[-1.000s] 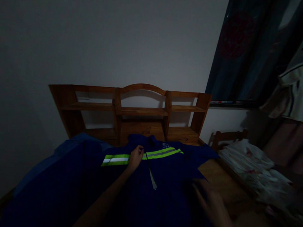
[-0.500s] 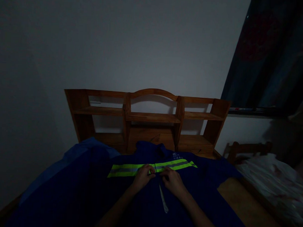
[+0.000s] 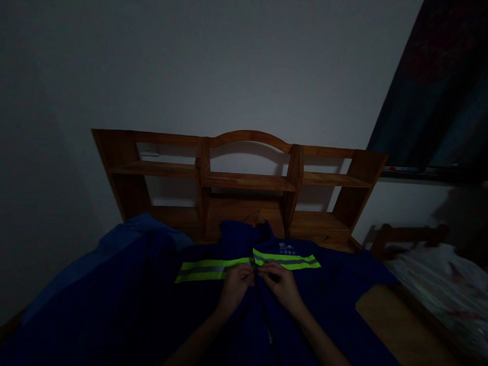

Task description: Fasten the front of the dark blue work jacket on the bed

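Note:
A dark blue work shirt [image 3: 331, 309] with a collar lies spread out, front side up. Across its chest runs a yellow-green reflective stripe [image 3: 209, 269], split at the front opening, with a white printed logo above the right part. My left hand [image 3: 237, 285] pinches the left front edge at the stripe. Opposite it, my right hand [image 3: 282, 286] is closed in a pinch on the right front edge, which stands a little raised. The fingertips of both hands are close together. Dim light hides exactly what lies between them.
Behind the shirt stands a wooden headboard with shelves [image 3: 248, 180] against the wall. More blue cloth [image 3: 104, 274] is heaped at the left. On the right are bare wooden boards [image 3: 395, 322], a white plastic-like bundle [image 3: 440, 286], a wooden chair back [image 3: 410, 237] and a dark curtain [image 3: 450, 105].
The right front edge has risen and its stripe now sits higher at the opening. The pale gap below my hands has narrowed to a small spot. The view has shifted slightly.

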Demonstrator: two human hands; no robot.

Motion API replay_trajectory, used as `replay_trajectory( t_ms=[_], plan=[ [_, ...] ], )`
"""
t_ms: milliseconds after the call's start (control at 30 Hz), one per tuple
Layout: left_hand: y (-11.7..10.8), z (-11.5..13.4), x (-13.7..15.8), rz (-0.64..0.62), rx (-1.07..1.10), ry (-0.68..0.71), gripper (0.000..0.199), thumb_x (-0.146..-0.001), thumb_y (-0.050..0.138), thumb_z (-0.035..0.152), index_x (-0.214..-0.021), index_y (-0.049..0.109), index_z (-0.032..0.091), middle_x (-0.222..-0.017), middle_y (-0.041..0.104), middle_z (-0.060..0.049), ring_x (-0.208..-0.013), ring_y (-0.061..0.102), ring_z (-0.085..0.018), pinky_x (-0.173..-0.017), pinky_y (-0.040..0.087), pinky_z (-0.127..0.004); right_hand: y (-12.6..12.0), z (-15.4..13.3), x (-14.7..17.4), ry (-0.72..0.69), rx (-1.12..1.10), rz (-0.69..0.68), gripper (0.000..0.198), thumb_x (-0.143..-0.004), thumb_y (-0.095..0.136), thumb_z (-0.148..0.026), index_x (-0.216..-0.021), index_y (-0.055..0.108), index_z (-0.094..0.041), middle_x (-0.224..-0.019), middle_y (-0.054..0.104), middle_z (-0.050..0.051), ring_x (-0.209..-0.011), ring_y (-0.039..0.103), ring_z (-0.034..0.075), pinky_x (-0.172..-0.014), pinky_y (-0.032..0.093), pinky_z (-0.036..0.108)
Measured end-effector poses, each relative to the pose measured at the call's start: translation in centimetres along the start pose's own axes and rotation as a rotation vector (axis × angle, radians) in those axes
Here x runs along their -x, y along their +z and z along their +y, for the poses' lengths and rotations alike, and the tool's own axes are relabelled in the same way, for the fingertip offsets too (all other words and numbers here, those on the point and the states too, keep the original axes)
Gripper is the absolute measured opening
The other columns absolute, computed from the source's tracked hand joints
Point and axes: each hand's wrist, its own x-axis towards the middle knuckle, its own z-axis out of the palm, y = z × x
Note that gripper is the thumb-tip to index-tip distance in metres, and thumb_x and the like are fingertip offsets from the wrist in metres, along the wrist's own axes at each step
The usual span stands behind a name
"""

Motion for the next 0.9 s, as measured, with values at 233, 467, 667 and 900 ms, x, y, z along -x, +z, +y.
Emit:
replay_trajectory(
  t_ms=[233, 467, 667, 900],
  plan=[
    [0.4, 1.2, 0.9, 0.048, -0.056, 0.039, 0.016, -0.06, 0.068, 0.025, -0.071, 0.063, 0.015, -0.075, 0.066, -0.007, -0.071, 0.063, -0.018, -0.069, 0.051, -0.028, 0.2, 0.1, 0.2, 0.053, -0.015, 0.011, 0.016, -0.081, 0.06, -0.03, -0.089, 0.068, -0.02, -0.085, 0.063, 0.002, -0.076, 0.058, 0.015, -0.072, 0.044, 0.026],
    [1.7, 3.4, 1.4, 0.009, 0.257, -0.206, 0.032, -0.06, 0.072, 0.037, -0.081, 0.065, 0.013, -0.084, 0.068, -0.01, -0.079, 0.065, -0.019, -0.075, 0.051, -0.03, 0.0, 1.6, -0.9, 0.119, -0.114, 0.049, 0.025, -0.077, 0.062, -0.039, -0.087, 0.061, -0.016, -0.076, 0.058, 0.002, -0.073, 0.055, 0.015, -0.069, 0.044, 0.025],
    [2.5, 2.1, 1.0, 0.142, 0.287, -0.195, 0.037, -0.054, 0.078, 0.039, -0.077, 0.063, 0.013, -0.07, 0.063, -0.004, -0.063, 0.06, -0.011, -0.059, 0.046, -0.02, 0.0, 2.1, -0.6, 0.116, -0.111, 0.016, 0.02, -0.078, 0.061, -0.034, -0.086, 0.058, -0.016, -0.075, 0.057, 0.0, -0.071, 0.054, 0.014, -0.067, 0.042, 0.024],
    [2.3, 0.5, 0.7, 0.176, 0.242, -0.174, 0.039, -0.049, 0.08, 0.04, -0.069, 0.061, 0.012, -0.059, 0.056, 0.001, -0.053, 0.052, -0.008, -0.049, 0.037, -0.016, 0.4, 2.1, -0.2, 0.104, -0.063, -0.008, 0.015, -0.077, 0.06, -0.027, -0.088, 0.058, -0.017, -0.074, 0.057, 0.0, -0.069, 0.054, 0.013, -0.064, 0.041, 0.023]
  ],
)
